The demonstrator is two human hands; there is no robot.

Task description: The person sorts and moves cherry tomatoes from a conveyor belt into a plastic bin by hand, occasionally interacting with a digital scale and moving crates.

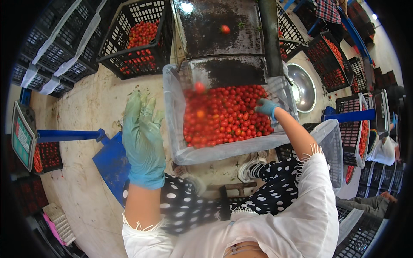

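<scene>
A lined crate [221, 157] stands in front of me, holding a heap of small red cherry tomatoes [241, 114]. My right hand [266, 107], in a blue glove, is at the right side of the heap; its fingers are curled against the fruit, and what they grip is hidden. Left of the crate, my left hand [144, 133] is raised in a stained green-blue glove, fingers stretched out and nothing in it. A blurred tomato [200, 87] and an orange-red smear show over the heap's left part. The dark metal chute [228, 71] ends above the crate, with one tomato [225, 29] on it.
A black crate of tomatoes [133, 51] stands at the far left, beside stacked black crates [56, 47]. Blue-framed scales [69, 134] flank me. A steel bowl [302, 88] sits right of the chute. Other people work at the far right.
</scene>
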